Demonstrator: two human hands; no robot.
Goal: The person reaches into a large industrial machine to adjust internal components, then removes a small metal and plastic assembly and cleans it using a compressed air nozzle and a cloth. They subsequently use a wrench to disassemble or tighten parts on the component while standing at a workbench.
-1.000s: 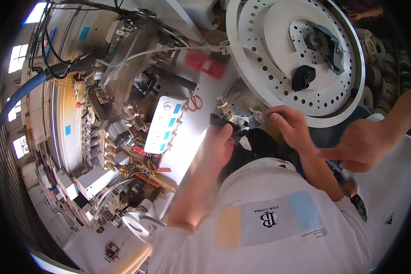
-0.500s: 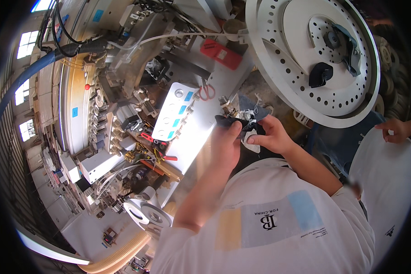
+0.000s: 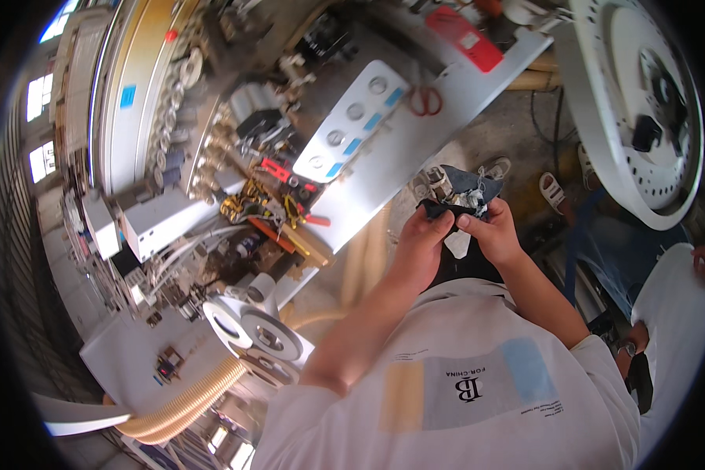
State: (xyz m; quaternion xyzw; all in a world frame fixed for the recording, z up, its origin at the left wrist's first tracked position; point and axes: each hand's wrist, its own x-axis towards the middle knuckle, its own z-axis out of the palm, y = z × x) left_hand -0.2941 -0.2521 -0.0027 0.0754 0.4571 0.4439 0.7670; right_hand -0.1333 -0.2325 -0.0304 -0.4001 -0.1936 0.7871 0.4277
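My left hand (image 3: 420,235) and my right hand (image 3: 491,229) are raised together in front of my chest. Both pinch a small dark piece of cloth (image 3: 462,192) with pale threads bunched on it. My left fingers grip its black lower-left edge; my right fingers hold its middle, just below the threads. The cloth hangs in the air beside the edge of a grey metal panel (image 3: 415,149) of the machine.
A large machine (image 3: 211,157) with coloured wires and brass fittings fills the left. A white control pad (image 3: 352,121), red scissors (image 3: 425,99) and a red box (image 3: 464,37) lie on the panel. A big white perforated disc (image 3: 642,102) stands upper right. Another person in white (image 3: 674,313) is at right.
The view has shifted, so the machine sits higher and farther. My hands came away from the disc's edge and closed together on the dark cloth in front of me.
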